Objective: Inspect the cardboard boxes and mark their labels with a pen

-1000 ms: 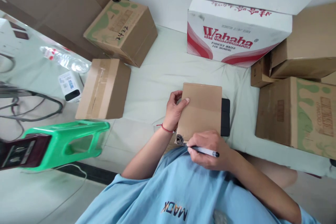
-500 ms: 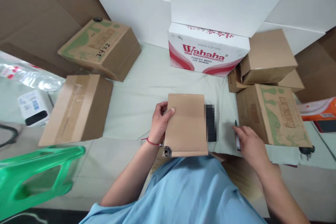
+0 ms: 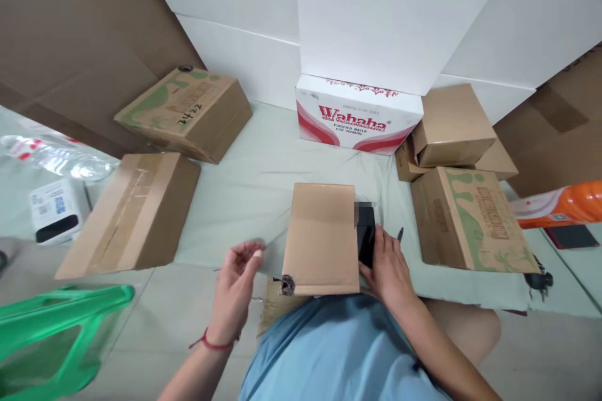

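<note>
A small flat cardboard box (image 3: pixel 322 238) rests on my lap at the edge of the pale green cloth (image 3: pixel 254 194). My left hand (image 3: pixel 236 276) hovers off its left side, fingers loosely apart and slightly blurred, holding nothing. My right hand (image 3: pixel 386 263) is at the box's right edge, its fingers closed over a black object (image 3: pixel 364 235) that sticks out from under the box. A pen (image 3: pixel 399 234) lies on the cloth just beyond my right hand.
Around the cloth stand a taped brown carton (image 3: pixel 136 213), a green-printed carton (image 3: pixel 188 109), a white and red Wahaha box (image 3: pixel 357 116) and stacked cartons (image 3: pixel 465 213) at right. A green plastic stool (image 3: pixel 51 326) is at lower left.
My left hand has let go of the box and drawn back to the left. My right hand has put the pen down on the cloth and moved onto the black object.
</note>
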Demonstrator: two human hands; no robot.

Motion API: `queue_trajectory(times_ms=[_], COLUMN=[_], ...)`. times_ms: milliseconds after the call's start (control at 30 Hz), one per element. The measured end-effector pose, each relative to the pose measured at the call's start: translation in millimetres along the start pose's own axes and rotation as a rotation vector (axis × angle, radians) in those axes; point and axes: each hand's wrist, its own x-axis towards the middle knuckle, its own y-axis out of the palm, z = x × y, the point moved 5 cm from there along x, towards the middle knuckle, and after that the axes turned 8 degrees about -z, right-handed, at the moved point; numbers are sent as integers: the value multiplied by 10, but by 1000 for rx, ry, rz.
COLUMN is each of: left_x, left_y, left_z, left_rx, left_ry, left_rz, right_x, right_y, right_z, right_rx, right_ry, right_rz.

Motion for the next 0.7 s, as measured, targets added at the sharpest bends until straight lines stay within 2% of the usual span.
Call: queue_trajectory(times_ms=[100, 200, 267, 367, 433, 500, 600, 700], left_x=[-242, -356, -354, -351, -384, -430, -479, -433], left_y=[-24, -60, -89, -62, 11, 117, 321, 540], left_z=[178, 279, 296, 286, 284, 290, 274, 168], left_rx=[23, -26, -5, 161, 288, 389, 443, 393], left_ry=[30, 114, 225, 466, 626, 729, 768, 779], left_rz=[187, 358, 444, 559, 573, 517, 418, 406], right_x=[65, 90, 74, 34, 28, 53, 121, 167], right_y=[121, 128, 108, 90, 84, 77, 66, 43], right_z=[120, 163, 155, 77, -2, -62, -87, -87], right_rx=[21, 28, 24, 0, -18, -29, -40, -48], right_ry=[65, 112, 141, 195, 241, 271, 285, 309], right_rz=[87, 124, 130, 132, 128, 123, 129, 131])
